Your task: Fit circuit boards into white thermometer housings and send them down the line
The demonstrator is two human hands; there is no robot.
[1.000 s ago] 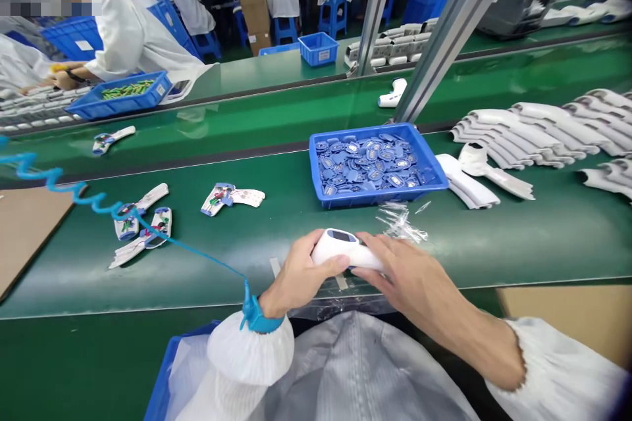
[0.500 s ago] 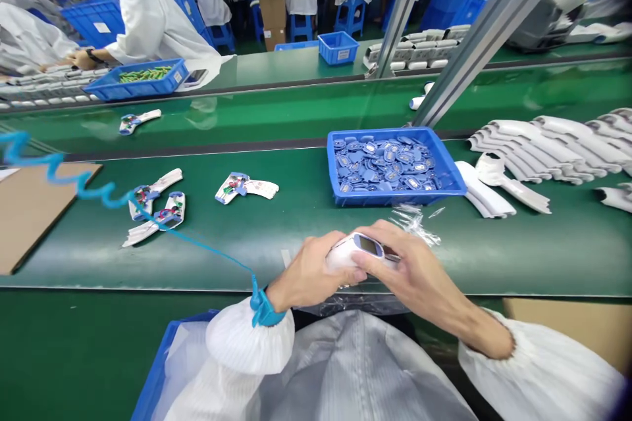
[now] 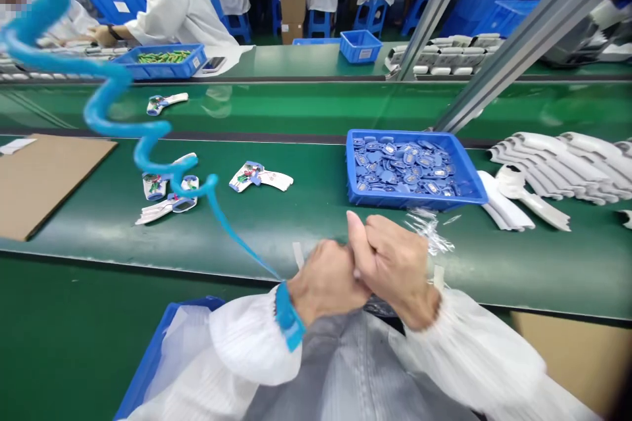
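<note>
A person in a white smock with gathered cuffs (image 3: 247,358) is working at a green conveyor worktop (image 3: 247,237), both bare hands pressing together at its near edge. The left hand (image 3: 326,279), wearing a bright blue wrist strap (image 3: 289,316) trailing a coiled blue cord (image 3: 101,112), is curling into a closed fist. The right hand (image 3: 395,270) is pushing against it, thumb raised and fingers folded. Anything they may be gripping is hidden between them, and slight blur prevents a firmer reading. A crumpled scrap of clear plastic film (image 3: 428,233) is lying just beyond the right hand, the nearer of the two to it. Farther ahead, a blue plastic tray (image 3: 415,202) of small blue parts is sitting with its long side running across the worktop. Opened white device housings with coloured wiring (image 3: 259,176) are lying ahead of the left hand, while rows of curved white plastic shells (image 3: 557,164) are stacking up to the right.
</note>
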